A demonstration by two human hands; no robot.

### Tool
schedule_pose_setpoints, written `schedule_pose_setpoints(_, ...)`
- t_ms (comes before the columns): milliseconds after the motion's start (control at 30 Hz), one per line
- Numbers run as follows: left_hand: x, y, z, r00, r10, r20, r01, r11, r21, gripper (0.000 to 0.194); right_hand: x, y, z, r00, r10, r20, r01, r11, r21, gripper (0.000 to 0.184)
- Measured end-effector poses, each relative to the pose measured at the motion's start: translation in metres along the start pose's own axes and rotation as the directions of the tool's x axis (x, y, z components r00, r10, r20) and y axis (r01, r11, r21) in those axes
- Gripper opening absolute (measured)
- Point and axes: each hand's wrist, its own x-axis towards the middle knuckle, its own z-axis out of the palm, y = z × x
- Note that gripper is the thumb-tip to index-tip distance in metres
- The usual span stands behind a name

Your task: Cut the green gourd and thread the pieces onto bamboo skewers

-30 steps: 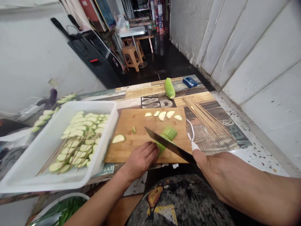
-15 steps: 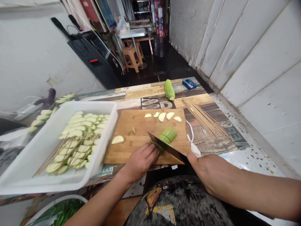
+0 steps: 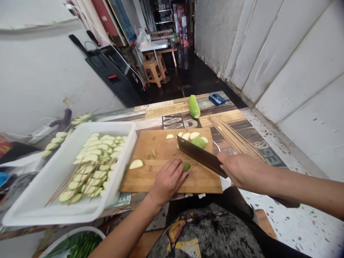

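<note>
My right hand (image 3: 238, 170) grips a cleaver (image 3: 200, 154), its broad blade tilted over the wooden cutting board (image 3: 146, 143). Just behind the blade lie green zucchini slices (image 3: 199, 142), partly hidden by it, with pale half-round slices (image 3: 194, 135) around them. My left hand (image 3: 170, 178) rests on the board, fingers curled over a zucchini end piece (image 3: 186, 166); most of that piece is covered by the fingers. A pale half slice (image 3: 136, 164) and a small green scrap (image 3: 153, 153) lie on the board's left part.
Left of the board stands a white tray (image 3: 107, 200) with skewered zucchini slices (image 3: 94, 157). Beyond the board are a whole zucchini (image 3: 194, 106) and a blue box (image 3: 217, 99). Bamboo skewers (image 3: 233, 138) lie at the right. Below left is a bowl of greens (image 3: 83, 245).
The cleaver has moved away from my left hand, toward the board's far right. The cut slices have shifted the same way, apart from the piece under my left hand.
</note>
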Motion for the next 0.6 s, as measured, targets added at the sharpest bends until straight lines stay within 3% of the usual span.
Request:
schedule_pose_setpoints(133,-0.001,0.001,-0.005,1.0,0.001,0.011,-0.001,0.999,-0.032,0.028,-0.007,-0.006,-0.002,1.0,0.0,0.011,0.0,0.999,-0.033,0.011)
schedule_pose_setpoints(200,0.0,0.0,-0.012,1.0,-0.024,0.013,0.024,0.998,-0.052,0.026,-0.011,-0.008,-0.001,0.998,-0.04,-0.046,0.038,0.998,-0.053,0.01)
schedule_pose_setpoints(267,0.005,-0.005,-0.022,0.992,-0.113,-0.055,0.112,0.993,-0.037,0.026,-0.014,-0.009,0.002,0.988,-0.092,-0.126,0.08,0.992,-0.102,0.015)
schedule_pose_setpoints(333,0.015,-0.013,-0.035,0.939,-0.266,-0.217,0.271,0.962,-0.006,0.026,-0.015,-0.009,0.006,0.969,-0.152,-0.195,0.118,0.978,-0.173,0.026)
schedule_pose_setpoints(367,0.021,-0.018,-0.043,0.886,-0.35,-0.305,0.365,0.931,-0.008,0.025,-0.015,-0.008,0.008,0.956,-0.188,-0.225,0.142,0.968,-0.205,0.032)
schedule_pose_setpoints(433,0.033,-0.027,-0.057,0.793,-0.497,-0.353,0.509,0.858,-0.063,0.022,-0.015,-0.007,0.012,0.919,-0.256,-0.301,0.172,0.945,-0.277,0.04)
schedule_pose_setpoints(467,0.038,-0.032,-0.064,0.776,-0.559,-0.293,0.558,0.824,-0.097,0.023,-0.015,-0.006,0.014,0.893,-0.288,-0.346,0.176,0.93,-0.322,0.043)
schedule_pose_setpoints(533,0.047,-0.041,-0.072,0.752,-0.657,-0.053,0.646,0.75,-0.144,0.03,-0.015,-0.004,0.016,0.839,-0.35,-0.416,0.155,0.888,-0.433,0.045)
schedule_pose_setpoints(600,0.052,-0.048,-0.076,0.682,-0.699,0.216,0.731,0.66,-0.172,0.042,-0.014,-0.001,0.016,0.799,-0.411,-0.44,0.135,0.834,-0.534,0.042)
